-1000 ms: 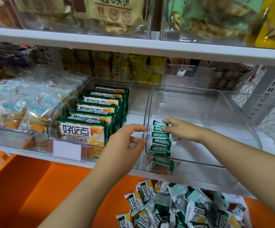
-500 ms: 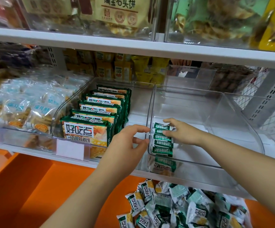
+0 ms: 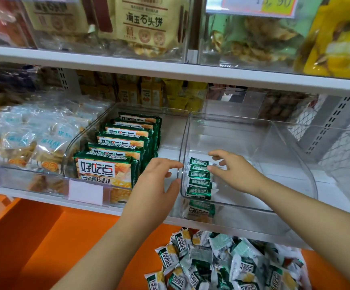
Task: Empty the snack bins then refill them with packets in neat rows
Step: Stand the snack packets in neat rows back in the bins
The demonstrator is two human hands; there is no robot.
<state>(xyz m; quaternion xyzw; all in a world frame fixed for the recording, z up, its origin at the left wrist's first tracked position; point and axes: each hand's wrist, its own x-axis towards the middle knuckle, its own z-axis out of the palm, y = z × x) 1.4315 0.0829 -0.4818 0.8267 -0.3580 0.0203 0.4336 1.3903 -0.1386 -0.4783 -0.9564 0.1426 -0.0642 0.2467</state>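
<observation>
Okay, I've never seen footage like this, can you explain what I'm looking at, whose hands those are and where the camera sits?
The one camera is worn on a person's head, looking down at their own bare hands before a shop shelf. The right hand reaches into a clear plastic bin, fingertips on a short row of small green-and-white snack packets along its left wall. The left hand curls open around that wall from outside, holding nothing. The neighbouring bin holds a row of larger green-and-orange biscuit packs. Below, a loose pile of small packets waits on an orange surface.

Small packets (image 3: 199, 177) line the clear bin's (image 3: 274, 208) left wall.
</observation>
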